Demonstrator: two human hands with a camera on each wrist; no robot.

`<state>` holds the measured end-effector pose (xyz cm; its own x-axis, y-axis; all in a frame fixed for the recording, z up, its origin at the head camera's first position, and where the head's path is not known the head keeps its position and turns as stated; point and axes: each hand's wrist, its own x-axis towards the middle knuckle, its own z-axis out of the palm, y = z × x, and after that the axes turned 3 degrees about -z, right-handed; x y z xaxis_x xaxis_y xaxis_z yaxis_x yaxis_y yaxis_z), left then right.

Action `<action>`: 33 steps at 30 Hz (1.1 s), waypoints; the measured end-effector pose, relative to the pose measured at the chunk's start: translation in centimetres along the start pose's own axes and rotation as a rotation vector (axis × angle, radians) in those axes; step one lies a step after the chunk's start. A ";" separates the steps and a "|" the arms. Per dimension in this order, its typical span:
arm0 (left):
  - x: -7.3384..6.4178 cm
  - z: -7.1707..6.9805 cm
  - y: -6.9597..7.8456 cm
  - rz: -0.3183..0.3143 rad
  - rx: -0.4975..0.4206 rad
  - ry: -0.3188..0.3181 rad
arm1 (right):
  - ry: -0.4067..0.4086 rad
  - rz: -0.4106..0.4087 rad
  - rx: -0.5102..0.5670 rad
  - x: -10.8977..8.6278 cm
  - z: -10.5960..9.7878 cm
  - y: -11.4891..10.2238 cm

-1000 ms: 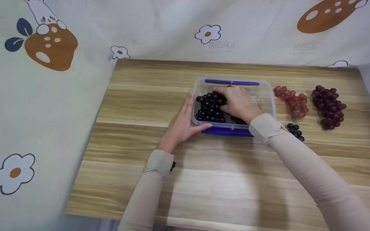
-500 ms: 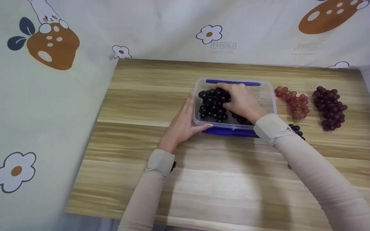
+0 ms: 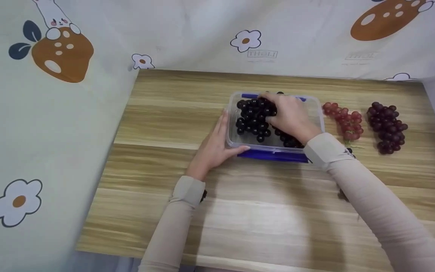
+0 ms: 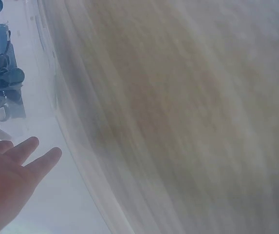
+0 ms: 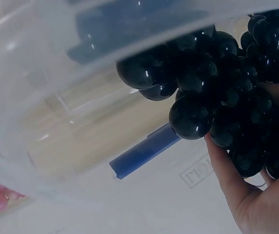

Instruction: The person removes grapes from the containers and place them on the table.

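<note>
A clear plastic food container point(image 3: 321, 113) with blue latches stands on the table. My right hand point(image 3: 291, 115) grips a bunch of black grapes point(image 3: 253, 119) at the container, fingers over its far side and thumb on its near side. In the right wrist view, the black grapes point(image 5: 193, 117) hang in the fingers beside the container's translucent wall. More dark grapes point(image 3: 289, 139) show below the right hand. Along the container's left wall lie the straight fingers of my left hand point(image 3: 212, 149), its thumb at the front corner. Part of the bunch is hidden by the right hand.
Right of the container lie a bunch of red grapes point(image 3: 347, 121) and a bunch of dark purple grapes point(image 3: 387, 128). Small dark things peek out beside the right sleeve point(image 3: 372, 196). A printed cloth point(image 3: 187, 37) hangs behind the wooden table point(image 3: 157, 151).
The right hand has moved slightly to the right and toward the back with the black grapes. More of the dark grapes below it show now. The left hand has stayed against the container.
</note>
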<state>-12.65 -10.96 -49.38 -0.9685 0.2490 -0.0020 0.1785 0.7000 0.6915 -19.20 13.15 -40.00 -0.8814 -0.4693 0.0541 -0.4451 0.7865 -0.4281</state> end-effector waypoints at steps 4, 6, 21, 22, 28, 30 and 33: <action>0.0 0.0 0.0 -0.007 0.009 -0.005 | 0.014 -0.007 0.002 -0.1 -0.3 -0.1; 0.0 0.0 0.0 -0.007 0.015 -0.008 | 0.017 -0.007 0.003 -0.1 -0.4 -0.1; -0.1 0.0 0.2 -0.016 0.029 -0.012 | 0.061 0.034 -0.050 -0.4 -1.7 -0.4; -0.1 0.0 0.2 -0.017 0.029 -0.014 | 0.063 0.039 -0.061 -0.5 -1.8 -0.5; -0.1 -0.1 0.2 -0.015 0.021 -0.014 | 0.067 0.059 -0.103 -0.7 -2.5 -0.8; -0.1 -0.1 0.2 -0.016 0.020 -0.015 | 0.073 0.055 -0.102 -0.8 -2.6 -0.9; -0.1 -0.1 0.1 -0.013 0.022 -0.017 | 0.087 0.042 -0.087 -0.8 -2.8 -1.0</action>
<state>-12.58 -10.95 -49.27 -0.9676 0.2513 -0.0233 0.1702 0.7177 0.6752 -18.44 13.86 -37.08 -0.9081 -0.4020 0.1175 -0.4167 0.8383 -0.3516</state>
